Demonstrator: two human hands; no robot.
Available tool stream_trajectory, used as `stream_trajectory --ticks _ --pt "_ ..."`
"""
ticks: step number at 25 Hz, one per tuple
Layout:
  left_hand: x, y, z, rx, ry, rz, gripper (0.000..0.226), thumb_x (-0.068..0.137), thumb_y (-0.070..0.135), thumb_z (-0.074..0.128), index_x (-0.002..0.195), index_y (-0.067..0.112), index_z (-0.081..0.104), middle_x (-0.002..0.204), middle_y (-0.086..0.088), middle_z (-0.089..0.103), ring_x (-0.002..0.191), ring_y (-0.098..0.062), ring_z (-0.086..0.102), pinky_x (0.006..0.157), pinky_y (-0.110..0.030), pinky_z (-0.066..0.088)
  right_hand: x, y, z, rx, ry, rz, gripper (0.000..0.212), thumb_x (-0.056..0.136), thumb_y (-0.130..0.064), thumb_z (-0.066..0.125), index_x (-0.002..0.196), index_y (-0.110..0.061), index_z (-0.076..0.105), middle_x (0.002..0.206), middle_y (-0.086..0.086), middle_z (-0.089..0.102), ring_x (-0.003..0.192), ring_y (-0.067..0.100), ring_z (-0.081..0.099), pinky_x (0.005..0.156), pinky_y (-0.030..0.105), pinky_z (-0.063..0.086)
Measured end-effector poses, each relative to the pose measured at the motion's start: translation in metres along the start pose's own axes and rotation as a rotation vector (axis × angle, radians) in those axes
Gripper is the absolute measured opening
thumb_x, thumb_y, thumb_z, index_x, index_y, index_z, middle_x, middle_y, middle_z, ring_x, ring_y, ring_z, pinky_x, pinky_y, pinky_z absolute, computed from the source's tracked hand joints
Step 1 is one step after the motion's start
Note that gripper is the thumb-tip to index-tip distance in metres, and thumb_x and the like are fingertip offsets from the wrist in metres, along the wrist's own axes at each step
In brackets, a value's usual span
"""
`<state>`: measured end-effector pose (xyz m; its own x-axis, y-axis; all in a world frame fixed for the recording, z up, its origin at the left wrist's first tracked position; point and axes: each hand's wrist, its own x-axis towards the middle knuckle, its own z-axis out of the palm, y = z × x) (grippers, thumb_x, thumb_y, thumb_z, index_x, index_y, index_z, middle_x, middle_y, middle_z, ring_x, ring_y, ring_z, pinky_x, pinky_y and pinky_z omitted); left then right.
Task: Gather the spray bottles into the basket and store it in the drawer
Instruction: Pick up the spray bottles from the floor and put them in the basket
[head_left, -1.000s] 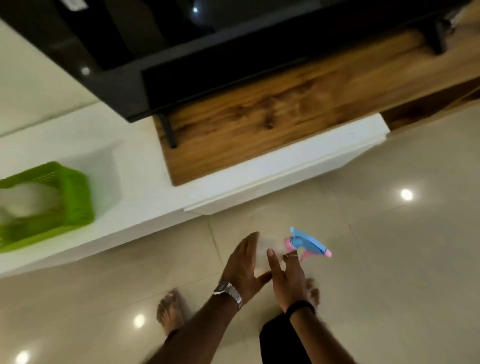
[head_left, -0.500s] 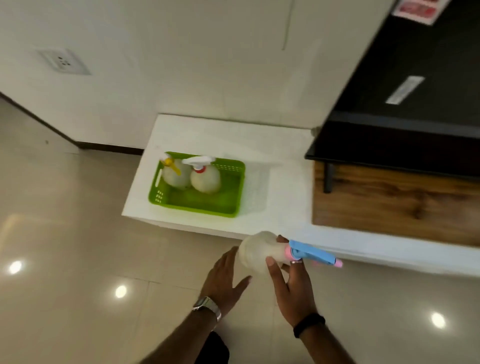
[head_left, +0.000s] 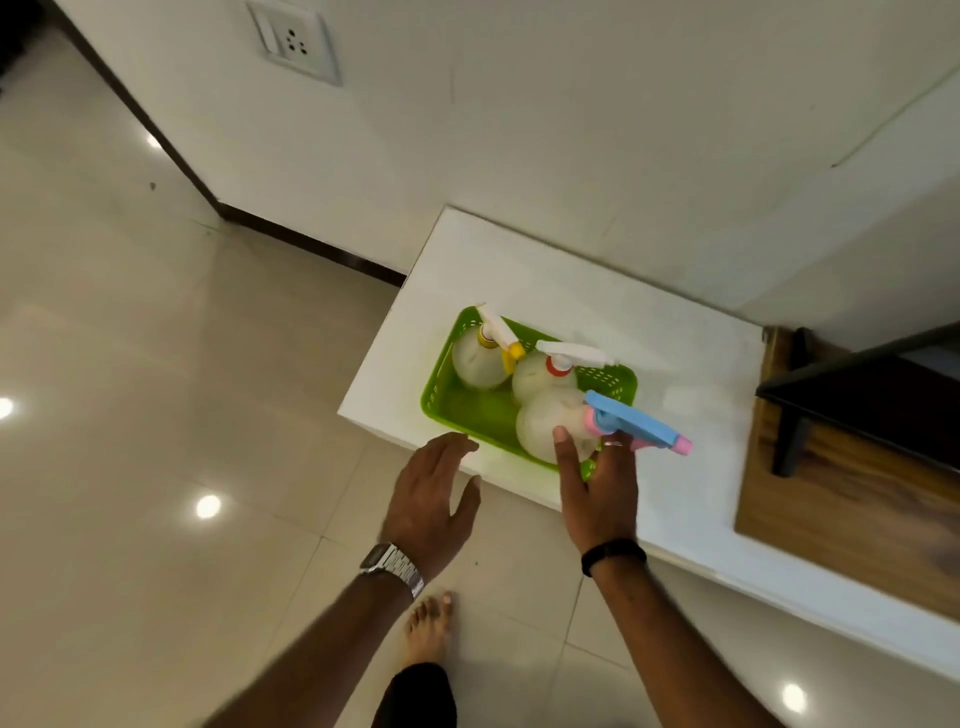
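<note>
a home living room, it seems: glossy beige tiled floor (head_left: 156, 467), plain cream wall with white socket plate (head_left: 293, 41), low white-and-wood cabinet (head_left: 675, 415), a bare foot (head_left: 428, 629).

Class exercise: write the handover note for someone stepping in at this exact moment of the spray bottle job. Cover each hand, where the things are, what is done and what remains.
Right hand: grips the blue-trigger bottle, held over the near right end of the green basket; not yet let go.
Left hand: open and empty, near the front edge of the white counter, beside the basket.
Done: yellow-nozzle bottle and red-collar bottle stand upright in the basket.
Left: release the third bottle inside, then carry the basket to the drawer, which is not in view here.
</note>
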<state>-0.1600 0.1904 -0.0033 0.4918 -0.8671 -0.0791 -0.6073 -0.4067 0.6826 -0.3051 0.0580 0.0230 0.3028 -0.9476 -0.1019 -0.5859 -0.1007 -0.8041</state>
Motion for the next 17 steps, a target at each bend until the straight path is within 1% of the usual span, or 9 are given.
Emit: stream_trajectory --ticks 1,3,4,7,9,10,12,14,17 --pt "0.003 -0.003 0.001 0.021 -0.001 0.023 0.04 0.092 0.025 0.06 0.132 0.02 0.058 0.139 0.001 0.058 0.131 -0.02 0.054 0.106 -0.043 0.048 0.002 0.003 0.002 -0.018 0.023 -0.011 0.052 0.097 -0.047 0.057 0.131 -0.008 0.051 0.126 0.016 0.061 0.117 0.03 0.058 0.095 0.015 0.043" --pt "0.01 -0.008 0.005 0.083 -0.01 0.067 0.046 0.093 0.027 0.059 0.138 0.017 0.056 0.147 -0.001 0.055 0.141 -0.022 0.047 0.111 -0.042 0.044 0.007 0.009 0.002 -0.032 0.065 -0.072 0.053 0.097 -0.045 0.057 0.133 -0.007 0.049 0.127 0.016 0.061 0.117 0.024 0.055 0.096 0.007 0.038" --pt "0.013 -0.01 0.007 0.118 -0.021 0.089 0.05 0.093 0.027 0.058 0.142 0.015 0.054 0.151 -0.003 0.052 0.146 -0.023 0.042 0.115 -0.041 0.04 0.009 0.011 0.0 -0.038 0.08 -0.089 0.055 0.095 -0.046 0.056 0.134 -0.007 0.049 0.127 0.015 0.061 0.117 0.023 0.055 0.097 0.008 0.038" --pt "0.022 -0.015 0.011 0.19 -0.074 0.117 0.058 0.095 0.029 0.056 0.149 0.013 0.046 0.158 -0.006 0.044 0.153 -0.025 0.03 0.121 -0.044 0.032 0.012 0.016 -0.004 -0.066 0.143 -0.06 0.057 0.093 -0.048 0.055 0.133 -0.008 0.05 0.125 0.014 0.061 0.116 0.022 0.054 0.095 0.026 0.044" --pt "0.026 -0.016 0.013 0.217 -0.117 0.116 0.06 0.094 0.03 0.055 0.151 0.014 0.043 0.16 -0.006 0.042 0.154 -0.026 0.027 0.121 -0.048 0.032 0.012 0.021 -0.006 -0.111 0.169 -0.049 0.054 0.094 -0.046 0.057 0.131 -0.008 0.052 0.124 0.013 0.062 0.115 0.018 0.052 0.095 0.031 0.042" --pt "0.028 -0.017 0.015 0.228 -0.131 0.118 0.061 0.094 0.03 0.056 0.151 0.014 0.042 0.16 -0.007 0.042 0.154 -0.027 0.027 0.121 -0.048 0.032 0.013 0.024 -0.008 -0.139 0.172 -0.044 0.052 0.094 -0.044 0.059 0.13 -0.007 0.053 0.123 0.014 0.062 0.114 0.018 0.052 0.095 0.032 0.041" --pt "0.029 -0.018 0.018 0.252 -0.147 0.116 0.064 0.092 0.03 0.058 0.151 0.014 0.042 0.16 -0.007 0.041 0.155 -0.027 0.025 0.122 -0.048 0.031 0.014 0.033 -0.011 -0.193 0.17 -0.028 0.048 0.095 -0.042 0.061 0.129 -0.009 0.053 0.121 0.016 0.064 0.111 0.025 0.056 0.093 0.034 0.041" --pt "0.029 -0.02 0.022 0.286 -0.143 0.125 0.066 0.09 0.03 0.059 0.152 0.014 0.041 0.162 -0.008 0.038 0.156 -0.028 0.022 0.124 -0.048 0.026 0.015 0.04 -0.012 -0.25 0.148 -0.004 0.047 0.096 -0.045 0.059 0.125 -0.009 0.055 0.117 0.016 0.065 0.107 0.032 0.06 0.09 0.035 0.041" --pt "0.027 -0.023 0.032 0.319 -0.122 0.176 0.072 0.087 0.029 0.06 0.153 0.012 0.039 0.165 -0.011 0.031 0.157 -0.031 0.016 0.126 -0.05 0.02 0.016 0.048 -0.009 -0.388 0.123 0.022 0.051 0.094 -0.053 0.051 0.109 -0.005 0.063 0.104 0.017 0.069 0.103 0.04 0.062 0.086 0.044 0.043"
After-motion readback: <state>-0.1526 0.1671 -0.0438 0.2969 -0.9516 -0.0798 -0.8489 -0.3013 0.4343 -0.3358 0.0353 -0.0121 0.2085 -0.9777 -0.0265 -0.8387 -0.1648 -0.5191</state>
